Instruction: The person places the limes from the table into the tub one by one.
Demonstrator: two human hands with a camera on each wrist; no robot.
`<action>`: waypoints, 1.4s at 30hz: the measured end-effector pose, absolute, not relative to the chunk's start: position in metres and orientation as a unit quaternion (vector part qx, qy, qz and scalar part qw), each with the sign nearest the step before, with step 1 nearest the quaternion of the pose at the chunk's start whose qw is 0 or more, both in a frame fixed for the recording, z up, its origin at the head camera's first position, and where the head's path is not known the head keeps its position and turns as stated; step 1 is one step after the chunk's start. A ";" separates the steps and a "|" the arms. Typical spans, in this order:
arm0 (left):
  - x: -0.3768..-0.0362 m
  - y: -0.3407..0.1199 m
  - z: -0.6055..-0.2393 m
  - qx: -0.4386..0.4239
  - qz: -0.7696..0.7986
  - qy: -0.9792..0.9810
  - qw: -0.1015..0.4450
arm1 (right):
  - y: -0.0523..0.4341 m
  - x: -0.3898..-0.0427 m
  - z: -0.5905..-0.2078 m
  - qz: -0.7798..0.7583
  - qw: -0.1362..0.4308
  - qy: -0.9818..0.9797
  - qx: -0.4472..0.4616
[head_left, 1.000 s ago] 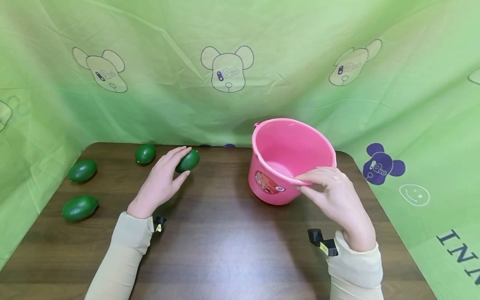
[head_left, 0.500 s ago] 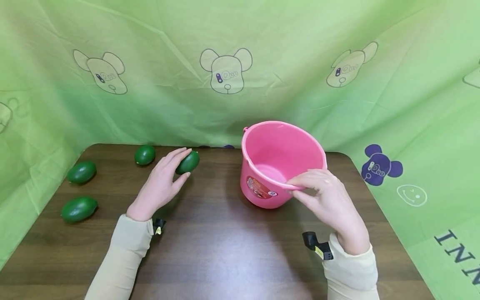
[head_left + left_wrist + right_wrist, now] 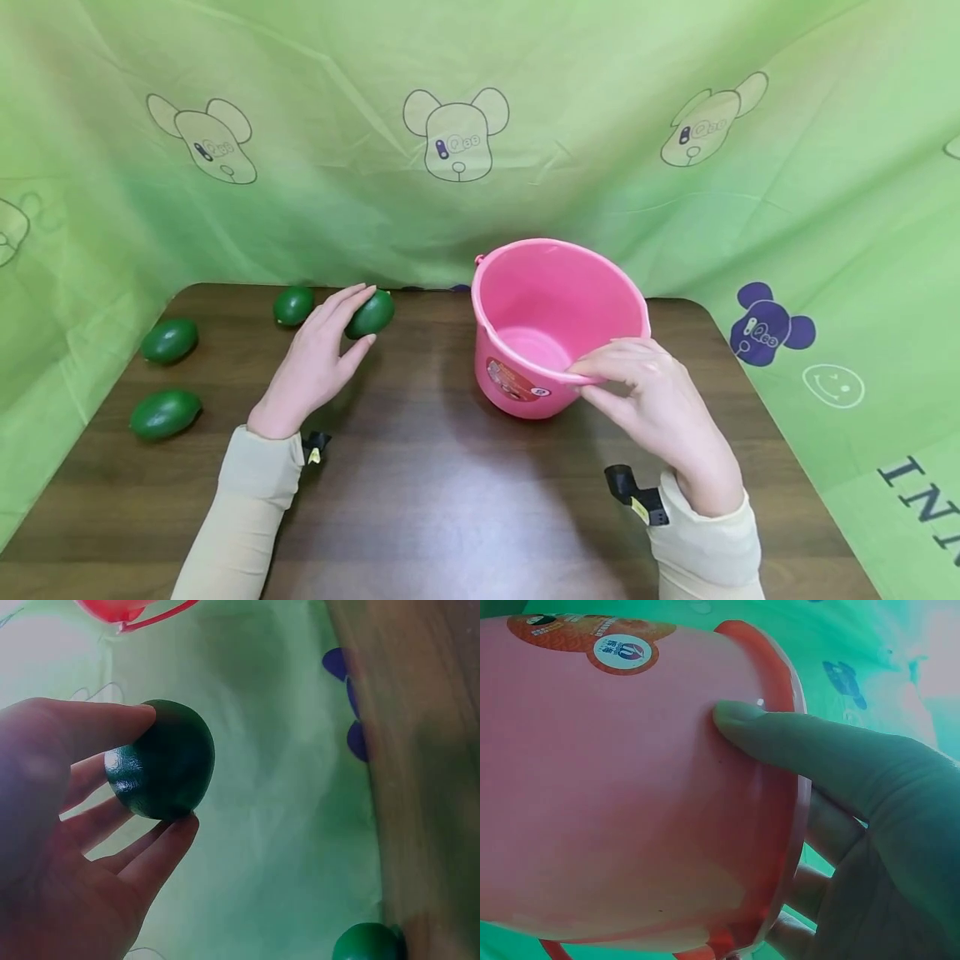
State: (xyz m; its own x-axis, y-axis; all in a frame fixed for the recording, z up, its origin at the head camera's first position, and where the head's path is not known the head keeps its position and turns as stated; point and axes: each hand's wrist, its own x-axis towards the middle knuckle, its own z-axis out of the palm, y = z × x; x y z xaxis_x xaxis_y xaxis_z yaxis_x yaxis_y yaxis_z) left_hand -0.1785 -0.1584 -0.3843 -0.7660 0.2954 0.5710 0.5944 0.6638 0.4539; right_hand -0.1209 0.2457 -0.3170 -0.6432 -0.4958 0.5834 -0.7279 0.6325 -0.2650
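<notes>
I have my left hand [image 3: 318, 367] wrapped around one green avocado [image 3: 370, 314], thumb under it and fingers over the top; the left wrist view shows that avocado [image 3: 160, 770] pinched between thumb and fingertips, clear of the tabletop [image 3: 420, 492]. It sits to the left of the pink bucket [image 3: 525, 392], near the back edge of the tabletop.

My right hand [image 3: 652, 400] grips the near rim of the bucket, fingers hooked over the lip and inside, thumb pressed on the outer wall. From the right wrist view I see the thumb [image 3: 780, 742] lying flat against the bucket's side [image 3: 615, 787] just under the rim, with the round sticker [image 3: 622, 652] further along the wall. The bucket stands upright, its mouth tipped a little toward me, and I see nothing inside it.

Left of the bucket, past the held avocado, a second avocado [image 3: 293, 305] lies just beside my left fingers. Farther left still, two more avocados [image 3: 170, 340] [image 3: 165, 413] lie near the tabletop's left edge, well apart from the bucket. Behind the bucket hangs a green cloth backdrop [image 3: 600, 150] printed with bear heads, and it drapes down on both sides of the tabletop.
</notes>
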 end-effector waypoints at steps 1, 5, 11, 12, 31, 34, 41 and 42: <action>-0.178 -0.159 -0.383 -0.252 -0.324 -0.882 0.233 | 0.244 -0.121 -0.317 0.248 0.235 -0.871 0.354; -0.177 -0.162 -0.378 -0.252 -0.324 -0.880 0.240 | 0.239 -0.119 -0.317 0.250 0.232 -0.864 0.369; -0.173 -0.166 -0.371 -0.244 -0.328 -0.876 0.256 | 0.228 -0.117 -0.318 0.250 0.219 -0.859 0.389; -0.173 -0.167 -0.369 -0.243 -0.329 -0.875 0.259 | 0.226 -0.116 -0.318 0.251 0.216 -0.858 0.393; -0.160 -0.172 -0.348 -0.257 -0.358 -0.842 0.311 | 0.202 -0.108 -0.322 0.261 0.172 -0.838 0.447; -0.158 -0.171 -0.347 -0.259 -0.359 -0.841 0.311 | 0.200 -0.108 -0.324 0.258 0.174 -0.836 0.452; -0.156 -0.169 -0.345 -0.264 -0.358 -0.841 0.307 | 0.191 -0.104 -0.326 0.247 0.168 -0.829 0.474; -0.155 -0.168 -0.344 -0.265 -0.358 -0.841 0.307 | 0.189 -0.104 -0.326 0.245 0.167 -0.828 0.476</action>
State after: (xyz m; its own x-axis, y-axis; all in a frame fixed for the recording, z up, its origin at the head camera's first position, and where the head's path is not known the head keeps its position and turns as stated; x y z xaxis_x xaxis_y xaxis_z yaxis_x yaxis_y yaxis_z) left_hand -0.1555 -0.1684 -0.3443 -0.6703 0.2256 0.7069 0.6660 0.6030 0.4391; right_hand -0.1038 0.1892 -0.3257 -0.4907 -0.7067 0.5096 -0.8703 0.4260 -0.2473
